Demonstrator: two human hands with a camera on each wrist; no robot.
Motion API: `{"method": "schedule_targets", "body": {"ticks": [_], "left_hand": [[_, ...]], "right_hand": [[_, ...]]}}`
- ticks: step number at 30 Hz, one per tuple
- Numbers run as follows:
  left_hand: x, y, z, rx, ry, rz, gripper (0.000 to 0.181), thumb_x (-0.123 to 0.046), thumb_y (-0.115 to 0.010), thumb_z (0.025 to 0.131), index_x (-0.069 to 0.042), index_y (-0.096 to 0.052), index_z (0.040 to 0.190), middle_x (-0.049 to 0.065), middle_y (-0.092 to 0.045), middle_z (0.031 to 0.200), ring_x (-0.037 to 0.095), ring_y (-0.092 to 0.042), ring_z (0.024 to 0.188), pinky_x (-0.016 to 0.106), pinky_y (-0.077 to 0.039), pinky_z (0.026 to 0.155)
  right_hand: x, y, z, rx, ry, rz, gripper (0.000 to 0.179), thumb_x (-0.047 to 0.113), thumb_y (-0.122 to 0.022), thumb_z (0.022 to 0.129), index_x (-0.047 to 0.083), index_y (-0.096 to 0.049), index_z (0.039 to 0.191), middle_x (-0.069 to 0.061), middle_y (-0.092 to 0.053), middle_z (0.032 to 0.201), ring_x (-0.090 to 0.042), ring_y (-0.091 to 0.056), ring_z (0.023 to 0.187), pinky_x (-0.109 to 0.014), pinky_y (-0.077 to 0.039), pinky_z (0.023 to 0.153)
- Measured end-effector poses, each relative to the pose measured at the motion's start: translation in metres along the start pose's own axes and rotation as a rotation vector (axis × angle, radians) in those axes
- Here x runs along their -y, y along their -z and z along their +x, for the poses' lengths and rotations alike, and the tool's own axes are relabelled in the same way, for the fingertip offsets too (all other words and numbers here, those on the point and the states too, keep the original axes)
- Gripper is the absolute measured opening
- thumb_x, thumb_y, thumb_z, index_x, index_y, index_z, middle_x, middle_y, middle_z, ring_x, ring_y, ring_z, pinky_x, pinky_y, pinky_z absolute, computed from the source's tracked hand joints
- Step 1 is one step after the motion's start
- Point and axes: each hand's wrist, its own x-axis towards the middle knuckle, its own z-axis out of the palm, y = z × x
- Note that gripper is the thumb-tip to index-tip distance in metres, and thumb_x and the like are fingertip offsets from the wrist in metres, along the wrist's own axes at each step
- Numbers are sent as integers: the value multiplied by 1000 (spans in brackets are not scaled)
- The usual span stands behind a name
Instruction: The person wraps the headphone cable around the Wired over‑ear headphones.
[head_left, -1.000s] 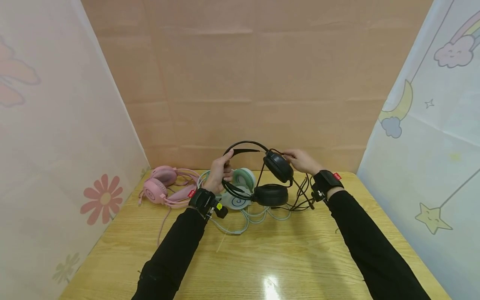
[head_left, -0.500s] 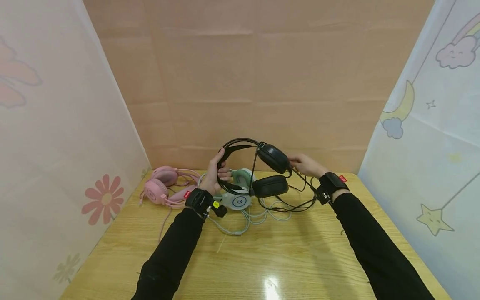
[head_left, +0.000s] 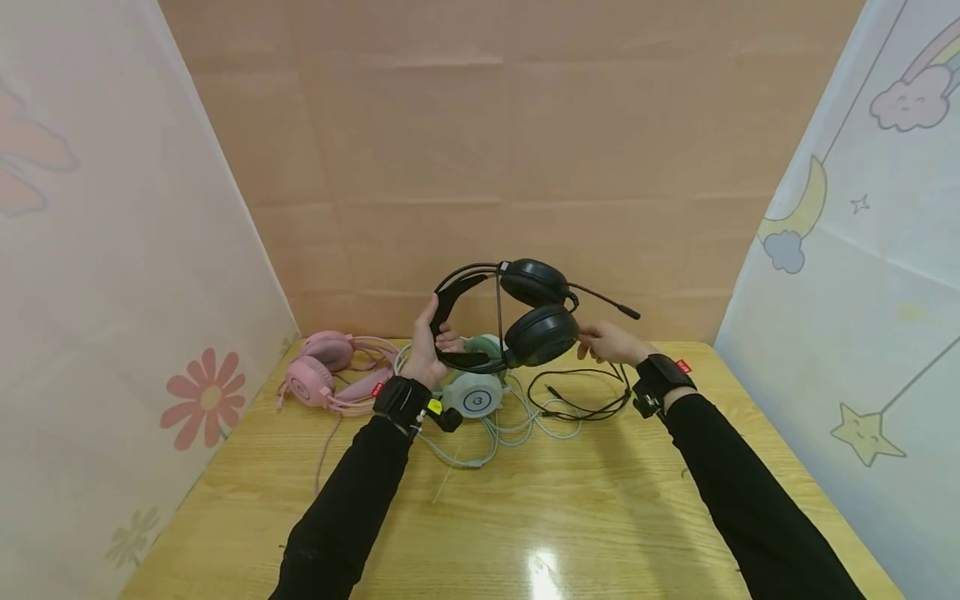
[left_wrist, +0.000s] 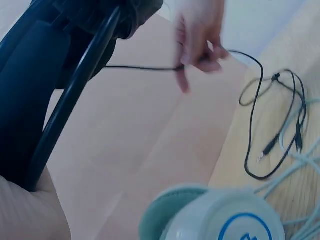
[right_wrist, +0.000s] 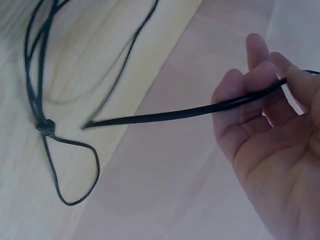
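Observation:
A black headset (head_left: 542, 336) is held above the table, its two ear cups towards the right. My left hand (head_left: 427, 352) grips its headband; in the left wrist view the dark band (left_wrist: 30, 95) fills the upper left. From the upper ear cup a thin microphone boom (head_left: 603, 297) points right. My right hand (head_left: 611, 342), just right of the lower cup, pinches the headset's black cable (right_wrist: 170, 116) between thumb and fingers. The cable's loose coil (head_left: 592, 414) lies on the table, tied at one spot (right_wrist: 46, 127), with a bare plug (left_wrist: 269, 147).
A mint and white headset (head_left: 476, 396) lies under the black one, its pale cable (head_left: 474, 463) looped in front. Further left lies a pink headset (head_left: 309, 382). The wooden table (head_left: 480, 533) is bounded by a brown back sheet (head_left: 480, 150) and patterned side sheets.
The black headset has risen and turned, so its boom swings from pointing down to pointing right. My right hand has gone from the upper ear cup to the cable below.

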Motion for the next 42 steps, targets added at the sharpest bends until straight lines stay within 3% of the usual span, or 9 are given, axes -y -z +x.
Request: {"method": "schedule_targets", "body": {"ticks": [4, 9, 17, 24, 30, 34, 39, 42], "left_hand": [[-1, -3, 0, -44, -27, -90, 57, -57, -58, 92, -17, -34, 59, -8, -29, 47, 2, -28, 37, 15, -29, 38], [-3, -4, -1, -71, -85, -144, 57, -56, -61, 91, -18, -31, 62, -8, -28, 49, 3, -27, 38, 15, -29, 39], [2, -11, 0, -107, -128, -201, 58, -56, -56, 94, -18, -25, 63, -8, -27, 49, 3, -27, 38, 15, -28, 37], [12, -18, 5, -141, -168, -273, 58, -58, -58, 92, -18, -29, 62, -9, -28, 50, 2, -26, 39, 14, -27, 38], [21, -24, 9, -196, -272, -307, 57, -58, -57, 92, -18, -24, 67, -7, -24, 53, 5, -24, 41, 15, -26, 43], [26, -26, 12, -265, -382, -281, 59, -59, -57, 92, -19, -24, 64, -7, -23, 53, 7, -24, 44, 18, -27, 49], [32, -24, 15, -429, -489, -151, 62, -63, -63, 86, -18, -27, 62, -6, -26, 56, 11, -28, 49, 23, -34, 56], [35, -23, 17, -523, -522, -88, 58, -66, -67, 81, -17, -37, 72, -4, -29, 59, 13, -32, 52, 26, -39, 60]], "right_hand": [[-12, -5, -3, 51, -27, -51, 36, 10, -37, 107, -2, -50, 138, -26, -63, 94, -18, -43, 59, -28, -39, 56], [-17, -12, -10, 64, -34, -68, 35, 9, -37, 107, -1, -53, 136, -16, -62, 81, -9, -31, 47, -23, -32, 49], [-5, -28, -9, 103, -24, -105, 35, 12, -40, 106, 4, -55, 137, -17, -63, 85, -11, -38, 57, -27, -35, 59], [7, -41, -6, 166, 30, -125, 36, 11, -39, 106, 5, -53, 139, -16, -61, 79, -13, -32, 56, -31, -32, 64], [10, -45, -6, 183, 30, -140, 35, 12, -38, 107, 5, -55, 137, -16, -60, 77, -15, -33, 59, -31, -30, 62], [9, -45, -7, 213, 49, -143, 35, 12, -38, 107, 4, -54, 137, -18, -60, 76, -12, -34, 57, -28, -30, 61], [8, -43, -8, 240, 72, -102, 35, 14, -38, 107, 3, -54, 136, -24, -57, 77, -10, -30, 54, -27, -28, 58], [10, -42, -7, 252, 83, -84, 34, 15, -38, 107, 4, -56, 135, -20, -55, 74, -10, -28, 54, -27, -28, 59]]}}
